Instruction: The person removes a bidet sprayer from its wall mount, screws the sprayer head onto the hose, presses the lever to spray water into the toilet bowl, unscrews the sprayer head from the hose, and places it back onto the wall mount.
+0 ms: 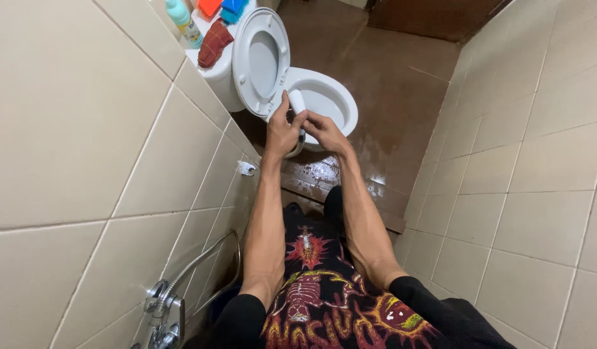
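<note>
White cylinder [298, 101], smooth and round-ended like a small plastic bottle or handle, sits in both hands just over the near rim of the toilet bowl [340, 97]. Its long axis runs from about 5 o'clock up to 11 o'clock, the rounded top end pointing toward the raised seat. The left hand [281, 134] has its grip closed around the lower part of the cylinder, with one finger stretched up along its 9 o'clock side. The right hand [324, 131] comes in from 4 o'clock, its fingers curled and pinching the lower end, where a small dark part shows between the two hands; what that part is I cannot tell.

Beyond the hands, the bowl is glossy white ceramic, oval, its opening at 12 o'clock from the cylinder. The oval white seat and lid [264, 61] stand tilted up at 10 o'clock, resting against the tank [214, 76]. On the tank lie a dark red cloth [214, 44], a pale green bottle [184, 21] and orange and blue items [222, 7]. The floor [389, 84] is brown, glossy and wet near the bowl's base. Cream square tiles [72, 116] cover both walls; a chrome valve with a ribbed metal hose [198, 262] is fixed at 7 o'clock.
</note>
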